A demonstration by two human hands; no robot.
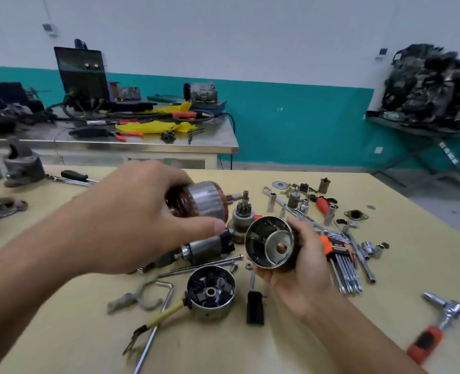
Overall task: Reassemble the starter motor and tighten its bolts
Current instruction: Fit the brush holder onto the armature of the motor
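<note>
At the left, the left hand (131, 217) was curled over the armature (200, 201). Its fingers wrapped the copper-wound end and the thumb pressed underneath, holding the part in the air above the bench (318, 341) with the laminated steel core showing past the fingertips. That part would likely feel heavy and rigid for its bulk. The steel core looked the safe place to grip, since the windings could be scratched.

Below it on the bench lay the solenoid (207, 248) and the long through bolts (207, 265). Nearer the camera sat the brush end cap (210, 292) with its yellow-sleeved lead, open side up. Its inner parts looked brittle and best left untouched, with the cap lifted by its metal rim. Behind stood the pinion drive (241, 211).

To the right, the right hand (307, 268) cradled the motor housing (269, 245) from below and behind, fingers curled round the barrel. The open mouth was tilted toward the armature, near it but apart. The housing was probably a stiff steel shell, smooth and perhaps slick. If magnets sat inside, they could tug the armature sideways on entry, so a firm grip round the barrel seemed wise.

Farther right lay the hex key set (342, 257) and, near the bench's edge, the red-handled ratchet (436, 330).
</note>
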